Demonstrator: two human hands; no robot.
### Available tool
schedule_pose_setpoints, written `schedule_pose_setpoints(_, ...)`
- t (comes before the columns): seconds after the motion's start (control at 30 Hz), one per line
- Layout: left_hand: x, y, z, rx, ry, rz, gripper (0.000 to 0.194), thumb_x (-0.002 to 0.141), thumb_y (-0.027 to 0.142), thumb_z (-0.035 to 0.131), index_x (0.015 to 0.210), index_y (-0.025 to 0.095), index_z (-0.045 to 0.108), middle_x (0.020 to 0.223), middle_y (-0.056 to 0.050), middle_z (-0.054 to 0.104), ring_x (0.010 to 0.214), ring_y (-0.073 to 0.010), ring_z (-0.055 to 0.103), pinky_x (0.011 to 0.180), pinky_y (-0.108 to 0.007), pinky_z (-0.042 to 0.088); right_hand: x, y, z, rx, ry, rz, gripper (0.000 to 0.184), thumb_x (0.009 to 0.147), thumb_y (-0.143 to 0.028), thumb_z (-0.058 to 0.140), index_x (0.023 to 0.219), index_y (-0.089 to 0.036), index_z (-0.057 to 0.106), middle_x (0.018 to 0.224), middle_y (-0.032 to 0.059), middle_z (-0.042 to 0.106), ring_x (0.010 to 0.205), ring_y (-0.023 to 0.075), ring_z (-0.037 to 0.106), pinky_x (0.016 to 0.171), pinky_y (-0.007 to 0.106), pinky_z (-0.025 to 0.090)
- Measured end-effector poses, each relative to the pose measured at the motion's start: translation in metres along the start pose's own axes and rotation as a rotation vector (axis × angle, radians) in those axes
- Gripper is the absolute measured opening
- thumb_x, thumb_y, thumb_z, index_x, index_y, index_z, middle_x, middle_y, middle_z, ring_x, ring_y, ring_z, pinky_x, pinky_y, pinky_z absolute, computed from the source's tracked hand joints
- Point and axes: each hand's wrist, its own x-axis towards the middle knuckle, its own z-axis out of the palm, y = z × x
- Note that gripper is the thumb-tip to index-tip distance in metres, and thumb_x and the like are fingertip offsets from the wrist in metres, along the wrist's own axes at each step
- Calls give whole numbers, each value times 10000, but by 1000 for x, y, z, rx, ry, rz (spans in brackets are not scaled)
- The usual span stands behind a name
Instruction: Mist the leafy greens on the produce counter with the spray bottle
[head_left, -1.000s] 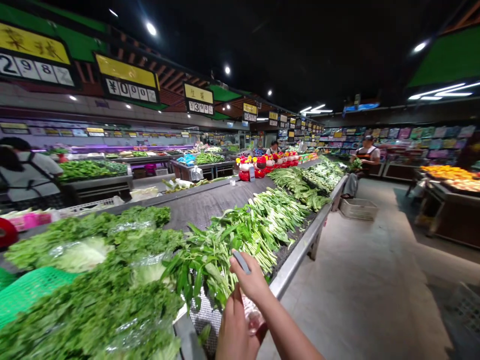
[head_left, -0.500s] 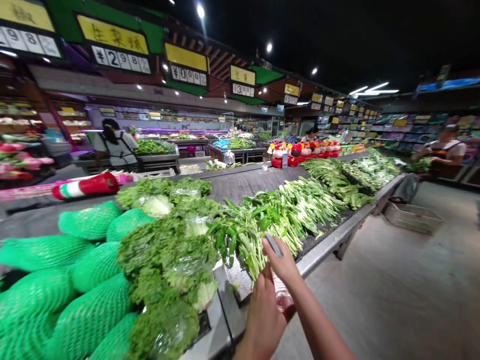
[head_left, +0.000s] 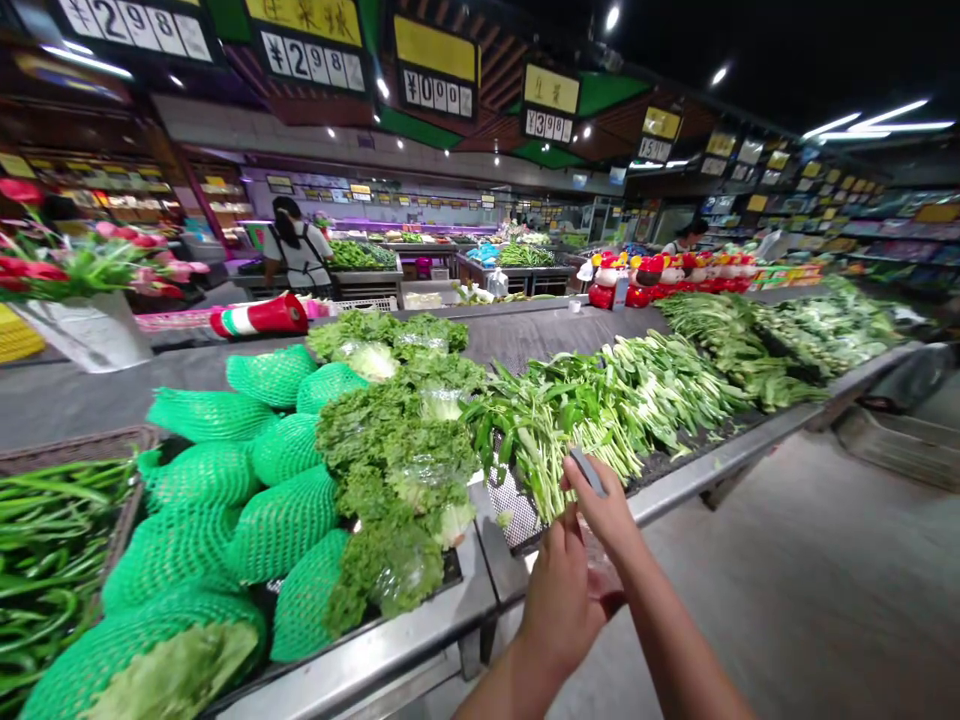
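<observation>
Close together, both hands are in front of the display's steel edge. My right hand [head_left: 609, 508] is closed around a flat grey strip-like object [head_left: 588, 472], whose kind I cannot make out. Below it, my left hand [head_left: 556, 590] curls its fingers around a pinkish see-through thing [head_left: 598, 553], mostly hidden between the hands. Just beyond my fingertips lie leafy green stalks [head_left: 551, 460] on a black perforated tray [head_left: 511, 505]. Curly lettuces [head_left: 397, 470], some in clear wrap, are piled to the left of my hands.
Green foam-netted vegetables [head_left: 281, 525] and a basket of green peppers [head_left: 52, 560] stand at the left. A steel rail [head_left: 701, 475] runs along the display. Price signs [head_left: 551, 100] hang above. A person [head_left: 296, 245] stands in the background; a crate [head_left: 900, 445] sits on the floor at right.
The view has turned left, bringing the peppers and a flower bucket into sight, while the person at far right has left it. My hands keep much the same hold.
</observation>
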Motion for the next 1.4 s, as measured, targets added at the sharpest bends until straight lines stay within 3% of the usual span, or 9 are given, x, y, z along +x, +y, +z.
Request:
schedule_pose_setpoints(0.13, -4, -5, 0, 28, -28, -54, 884, 649, 343, 692, 1344, 157, 180, 1270, -110, 369, 1165, -260, 390, 1012, -316, 289, -3, 1, 7, 50, -89, 7, 343, 804, -511, 483, 798, -193, 612, 727, 34, 615, 658, 171, 569, 599, 277, 436)
schedule_pose_setpoints(0.37, -12, -15, -8, 81, 25, -89, 868, 670, 356, 678, 1350, 165, 174, 1280, -98, 370, 1162, -256, 384, 1020, -321, 273, -4, 4, 28, 111, -141, 27, 342, 806, -505, 479, 731, -197, 608, 593, 7, 562, 560, 150, 529, 522, 261, 418)
schedule_pose_setpoints(0.57, -13, -18, -10, 66, 31, -78, 870, 669, 352, 681, 1351, 165, 173, 1256, -93, 385, 1157, -250, 392, 1023, -314, 270, -6, 6, 31, 159, -139, 58, 380, 785, -519, 500, 912, -182, 620, 651, 16, 597, 608, 172, 571, 568, 287, 448)
schedule_pose_setpoints(0.77, -13, -19, 1, 30, -37, -56, 908, 610, 343, 735, 1334, 184, 211, 1250, -82, 394, 1133, -253, 409, 1003, -324, 304, -12, 24, 21, 107, -67, 76, 345, 795, -506, 489, 798, -184, 613, 703, 31, 622, 663, 175, 578, 608, 286, 449)
schedule_pose_setpoints(0.9, -16, -22, 20, 28, -128, -92, 906, 579, 353, 744, 1315, 170, 249, 1220, -86, 411, 1100, -263, 427, 981, -337, 328, -23, 45, 11, 119, -72, 168, 377, 774, -535, 499, 632, -193, 571, 574, 18, 569, 533, 157, 522, 473, 266, 408)
schedule_pose_setpoints(1.0, -16, -22, 32, 38, -191, -118, 910, 560, 367, 750, 1303, 153, 271, 1231, -100, 395, 1091, -273, 428, 969, -346, 336, -30, 54, 3, 186, -67, 254, 381, 758, -562, 507, 635, -204, 551, 537, -2, 539, 477, 151, 494, 405, 256, 370)
schedule_pose_setpoints(1.27, -9, -16, 41, 51, -249, -56, 866, 562, 383, 753, 1261, 159, 294, 1227, -94, 387, 1131, -265, 389, 972, -333, 321, -29, 56, -19, 96, -12, 221, 390, 760, -553, 505, 655, -189, 594, 650, 37, 611, 618, 169, 554, 534, 263, 424)
schedule_pose_setpoints(1.4, -13, -19, 43, 66, -292, -34, 765, 564, 370, 743, 1186, 184, 337, 1169, -63, 408, 1074, -236, 424, 941, -319, 343, -35, 72, -20, 129, -53, 287, 424, 742, -572, 515, 603, -177, 577, 560, 10, 582, 529, 142, 524, 518, 255, 405)
